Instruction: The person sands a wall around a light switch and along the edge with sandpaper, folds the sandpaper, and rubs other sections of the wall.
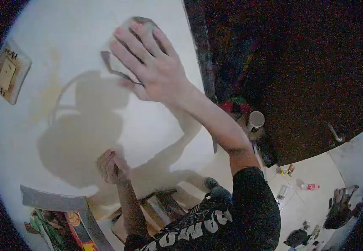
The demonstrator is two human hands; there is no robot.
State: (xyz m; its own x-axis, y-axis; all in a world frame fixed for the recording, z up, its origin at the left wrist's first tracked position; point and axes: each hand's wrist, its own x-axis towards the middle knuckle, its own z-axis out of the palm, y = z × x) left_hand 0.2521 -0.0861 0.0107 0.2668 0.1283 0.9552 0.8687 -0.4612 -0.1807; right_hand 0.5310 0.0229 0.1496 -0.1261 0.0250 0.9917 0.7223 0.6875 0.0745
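Note:
My right hand (154,71) reaches up, its fingers spread over a pale grey cloth-like piece (141,20). The piece lies between the palm and a white wall (148,121); a dark edge shows left of the fingers, and most of it is covered by the hand. Lower down, my left hand (112,167) is held in front of the wall with its fingers curled together. Whatever is inside those fingers, if anything, cannot be seen. A broad shadow of my head and arms falls on the wall, close to faint yellowish stains (52,83).
At the left, a framed plaque (12,73) hangs on the wall. A shelf (52,198) with colourful items stands at lower left. To the right are a dark door (298,83) with a metal handle, a white-lidded container (256,120), and a bottle (311,187) on the tiled floor.

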